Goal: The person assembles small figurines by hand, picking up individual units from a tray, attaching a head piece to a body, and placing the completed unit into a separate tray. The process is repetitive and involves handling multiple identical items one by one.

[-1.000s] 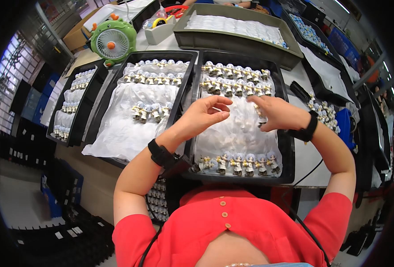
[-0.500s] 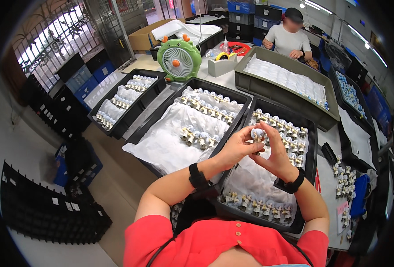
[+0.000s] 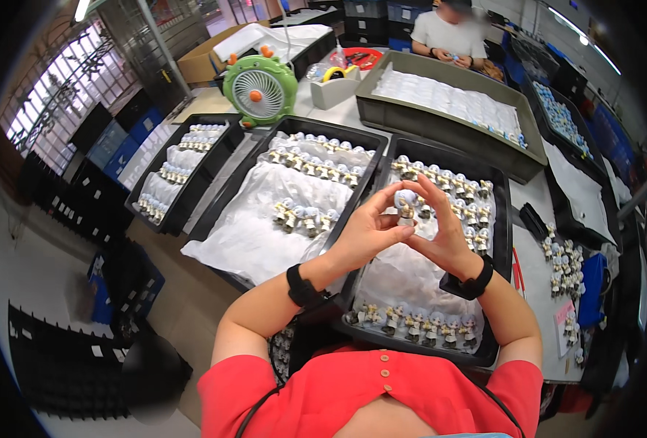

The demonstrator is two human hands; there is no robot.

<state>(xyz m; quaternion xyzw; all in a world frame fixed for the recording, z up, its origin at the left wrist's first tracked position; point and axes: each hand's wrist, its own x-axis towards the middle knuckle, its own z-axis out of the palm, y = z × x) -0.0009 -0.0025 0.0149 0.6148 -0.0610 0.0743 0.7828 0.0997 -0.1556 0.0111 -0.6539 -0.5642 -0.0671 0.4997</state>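
Between my two hands, above a black tray (image 3: 505, 252), a small figurine (image 3: 405, 205) with pale blue hair and a light outfit stands upright. My left hand (image 3: 367, 228) pinches it between curled fingers and thumb. From the other side, my right hand (image 3: 445, 235) curves round, its fingertips meeting at the same figurine. Under my hands the tray holds rows of similar figurines (image 3: 433, 325) on white padding at its near and far ends. To the left, a second black tray (image 3: 382, 155) carries more figurines (image 3: 305, 217) on white sheets.
A third black tray (image 3: 180, 226) with figurines lies farther left. Behind stand a green fan (image 3: 261, 89), a tape dispenser (image 3: 335, 89) and a large olive bin (image 3: 451, 124). Loose figurines (image 3: 566, 266) and a blue pouch (image 3: 594, 288) are at right. A person (image 3: 451, 33) works across the table.
My hands, still around the figurine, have turned it a little, so more of its body shows. The whole view has shifted. The person across has lowered their head over their hands.
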